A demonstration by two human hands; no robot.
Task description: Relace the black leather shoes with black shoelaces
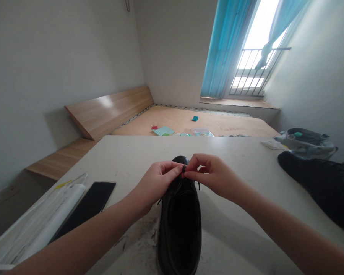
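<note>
A black lace-up shoe (165,229) stands upright on the white table, its toe pointing away from me and its opening towards me. My left hand (157,179) rests over the left side of the lacing, thumb and fingers closed in a pinch on the black shoelace (184,168). From the right, my right hand (208,172) pinches the same lace, and the fingertips of both hands meet above the tongue. Loose lace ends hang on either side of the shoe. Fingers partly hide the lace's exact shape and the shoe's front.
On the white table (235,229), a dark phone (87,206) and a clear plastic bag (46,225) lie at left. Another black shoe (321,179) lies at right, before a transparent bag (306,143). Behind is a bed board (232,124) with small packets.
</note>
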